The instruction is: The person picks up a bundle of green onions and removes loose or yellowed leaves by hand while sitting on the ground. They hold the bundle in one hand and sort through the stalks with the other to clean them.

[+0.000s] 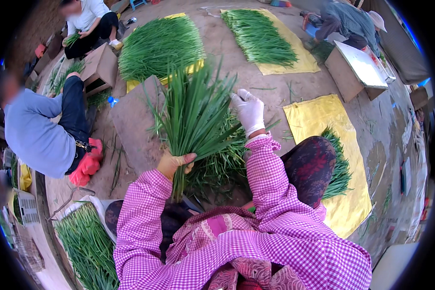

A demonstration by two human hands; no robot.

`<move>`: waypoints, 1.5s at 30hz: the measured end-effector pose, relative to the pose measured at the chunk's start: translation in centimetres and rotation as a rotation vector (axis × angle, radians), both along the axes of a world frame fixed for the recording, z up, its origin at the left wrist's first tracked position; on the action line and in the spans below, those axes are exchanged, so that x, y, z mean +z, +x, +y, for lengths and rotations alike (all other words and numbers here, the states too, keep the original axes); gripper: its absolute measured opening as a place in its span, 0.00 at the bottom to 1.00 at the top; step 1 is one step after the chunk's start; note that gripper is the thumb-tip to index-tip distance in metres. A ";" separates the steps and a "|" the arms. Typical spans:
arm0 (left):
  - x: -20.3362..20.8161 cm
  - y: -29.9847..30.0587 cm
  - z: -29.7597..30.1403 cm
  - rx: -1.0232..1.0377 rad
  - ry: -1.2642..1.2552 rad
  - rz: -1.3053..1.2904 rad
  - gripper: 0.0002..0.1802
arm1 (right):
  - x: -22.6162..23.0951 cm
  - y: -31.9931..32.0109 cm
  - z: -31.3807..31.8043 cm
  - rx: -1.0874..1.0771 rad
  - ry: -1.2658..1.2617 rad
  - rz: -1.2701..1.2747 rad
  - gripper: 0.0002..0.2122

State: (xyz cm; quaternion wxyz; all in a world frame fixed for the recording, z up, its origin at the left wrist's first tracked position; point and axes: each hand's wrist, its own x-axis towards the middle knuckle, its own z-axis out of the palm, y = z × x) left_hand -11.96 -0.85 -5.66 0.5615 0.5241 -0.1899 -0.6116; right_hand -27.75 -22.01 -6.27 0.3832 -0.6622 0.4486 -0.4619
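Note:
My left hand (173, 164), in a pale yellowish glove with a bare thumb tip, is wrapped round the lower stems of a large bunch of garlic chives (192, 121). The long green leaves fan upward and away from me. My right hand (249, 110), in a white glove, is raised just right of the leaf tips. Its fingers are curled together; whether a leaf is caught in them is too small to tell. Below the bunch, a loose heap of chives (217, 169) lies between my knees. A brown board (136, 123) lies left of the bunch.
Chives lie on yellow sheets (302, 116) at my right and farther ahead. A pile of chives (87, 244) sits at my lower left. A person in blue-grey (38, 130) sits close on the left; others work farther off. A white-topped box (360, 63) stands at the right.

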 end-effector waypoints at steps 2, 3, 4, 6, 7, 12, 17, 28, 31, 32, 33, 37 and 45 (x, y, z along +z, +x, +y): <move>0.3 0.0 0.3 -0.032 -0.033 -0.113 0.14 | 0.7 -0.2 0.4 -0.042 -0.053 0.076 0.10; 0.1 0.2 0.2 -0.069 -0.047 -0.151 0.14 | 0.7 -0.3 0.4 -0.068 -0.006 0.038 0.09; 0.1 0.2 0.1 -0.066 -0.062 -0.209 0.14 | 0.7 -0.4 0.4 -0.093 0.041 -0.001 0.09; 0.6 0.3 -0.1 -0.057 -0.089 -0.323 0.14 | 0.4 -1.0 0.0 -0.028 0.166 -0.164 0.07; 0.9 0.3 -0.2 -0.056 -0.096 -0.346 0.14 | 0.2 -1.1 -0.1 0.006 0.230 -0.245 0.07; 2.1 -0.1 -0.4 -0.069 -0.124 -0.294 0.13 | -0.1 -0.6 0.1 0.012 0.405 -0.701 0.04; 0.9 0.6 0.4 -0.041 0.003 -0.183 0.15 | -2.8 -5.2 -4.9 -0.217 0.261 -0.929 0.06; 0.6 1.3 0.4 -0.066 0.074 -0.229 0.17 | 5.2 -3.0 -0.3 0.003 -0.465 0.142 0.12; -0.4 1.4 0.3 -0.116 0.077 -0.210 0.17 | 3.6 -2.3 -0.8 0.052 -0.571 0.308 0.12; -0.4 1.3 0.3 -0.142 0.069 -0.214 0.18 | 3.2 -2.6 -0.9 0.130 -0.534 0.355 0.11; -0.3 1.4 0.5 -0.161 0.063 -0.219 0.18 | 2.9 -2.6 -0.8 0.213 -0.496 0.398 0.11; -0.1 1.5 0.9 -0.119 0.085 -0.207 0.18 | 3.1 -2.4 -0.3 0.186 -0.334 0.295 0.07; -0.3 1.7 0.8 -0.047 0.033 -0.181 0.17 | 4.2 -4.1 -0.9 0.096 0.041 -0.367 0.05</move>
